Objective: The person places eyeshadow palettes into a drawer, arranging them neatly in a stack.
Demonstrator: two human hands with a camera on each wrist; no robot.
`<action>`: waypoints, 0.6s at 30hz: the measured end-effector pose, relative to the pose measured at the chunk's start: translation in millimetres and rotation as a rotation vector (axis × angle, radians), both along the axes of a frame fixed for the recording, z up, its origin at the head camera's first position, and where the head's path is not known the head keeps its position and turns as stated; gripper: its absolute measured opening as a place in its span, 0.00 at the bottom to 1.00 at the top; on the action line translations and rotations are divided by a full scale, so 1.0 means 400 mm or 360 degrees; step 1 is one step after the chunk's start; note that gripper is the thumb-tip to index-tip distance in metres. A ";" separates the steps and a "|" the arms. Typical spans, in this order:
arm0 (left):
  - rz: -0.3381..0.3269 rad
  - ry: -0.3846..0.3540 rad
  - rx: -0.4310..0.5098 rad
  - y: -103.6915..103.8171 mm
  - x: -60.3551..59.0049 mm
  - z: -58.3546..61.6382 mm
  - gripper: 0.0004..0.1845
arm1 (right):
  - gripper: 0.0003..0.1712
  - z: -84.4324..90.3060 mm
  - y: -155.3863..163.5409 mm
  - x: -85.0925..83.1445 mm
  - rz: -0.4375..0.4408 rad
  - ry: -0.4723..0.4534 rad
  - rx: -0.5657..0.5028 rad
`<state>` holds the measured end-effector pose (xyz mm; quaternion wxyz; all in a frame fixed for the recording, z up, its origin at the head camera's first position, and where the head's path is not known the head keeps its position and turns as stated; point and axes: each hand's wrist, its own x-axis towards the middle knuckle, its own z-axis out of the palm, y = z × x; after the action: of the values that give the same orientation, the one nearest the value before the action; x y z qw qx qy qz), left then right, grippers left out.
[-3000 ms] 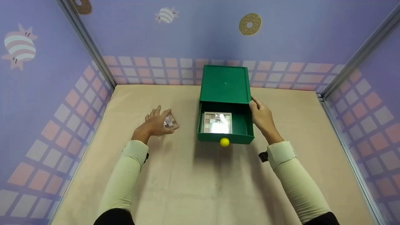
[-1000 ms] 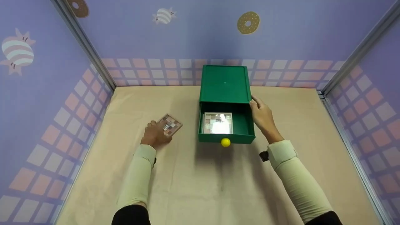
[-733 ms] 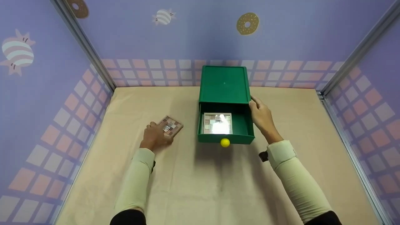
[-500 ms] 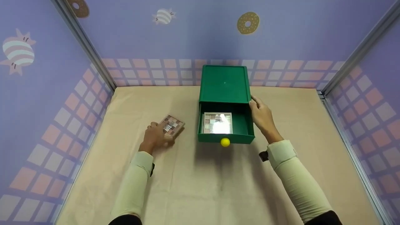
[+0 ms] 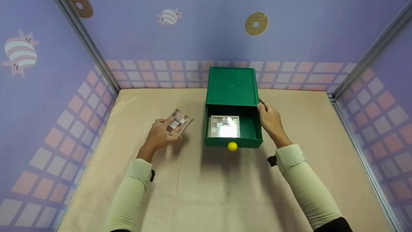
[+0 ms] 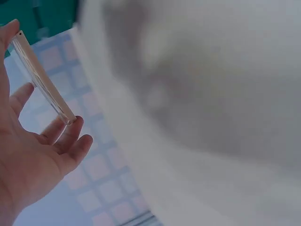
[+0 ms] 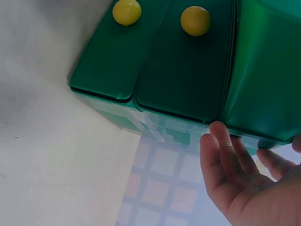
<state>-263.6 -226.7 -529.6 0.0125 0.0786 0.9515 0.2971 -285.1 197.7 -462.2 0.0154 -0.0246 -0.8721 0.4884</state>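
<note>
My left hand (image 5: 165, 130) pinches a small eyeshadow palette (image 5: 180, 121) of pink and brown squares, lifted and tilted just left of the green drawer box (image 5: 232, 86). In the left wrist view the palette (image 6: 45, 84) shows edge-on, with my left hand (image 6: 33, 106) holding it between thumb and fingers. The upper drawer (image 5: 251, 127) stands pulled out with a yellow knob (image 5: 232, 146); a second palette (image 5: 224, 126) lies inside. My right hand (image 5: 268, 117) rests with straight fingers (image 7: 223, 157) against the box's right side (image 7: 263, 70).
The box stands at the back middle of a beige tabletop (image 5: 206, 187), enclosed by purple walls (image 5: 48, 80) on three sides. The right wrist view shows two drawer fronts, each with a yellow knob (image 7: 126, 12), the other knob (image 7: 195, 20) beside it.
My left hand closed on the palette that lay on the table, lifted it and carried it slightly right toward the box. The right hand and the drawer have not moved.
</note>
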 end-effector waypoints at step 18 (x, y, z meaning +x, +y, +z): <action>-0.0375 0.0178 0.0020 0.125 0.034 0.243 0.46 | 0.33 0.006 -0.001 0.003 0.0005 -0.0023 0.0009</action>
<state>-250.0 -176.8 -432.4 -0.0064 0.2062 0.9331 0.2945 -284.1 197.2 -459.7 0.0085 -0.0265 -0.8737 0.4857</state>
